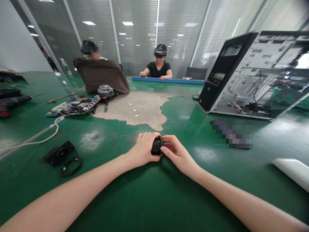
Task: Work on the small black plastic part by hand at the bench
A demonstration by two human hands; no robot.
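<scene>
While left grip (145, 148) and right grip (180, 155) pinch black part (156, 147), open computer case (213, 91) holds cables (234, 98).

On table (154, 199), nr ctr: small part (156, 148) betw. L hand (143, 149) & R hand (180, 154), touching both. Well L of L hand: flat part (51, 155), w/ ring (63, 169) just beside, nearer cam. Farther back L: circuit bd. (74, 105), w/ cable (57, 127) in front; drill (14, 103) nr L edge. Behind circuit bd.: upright panel (101, 75), w/ person (89, 50) behind. Far ctr: long bar (169, 80), w/ 2nd person (159, 67) behind. Back R: PC case (217, 77), w/ wires (234, 96) inside, blurred strip (230, 133) in front. R edge: cut-off obj. (293, 172). Rear: partition (135, 35).
</scene>
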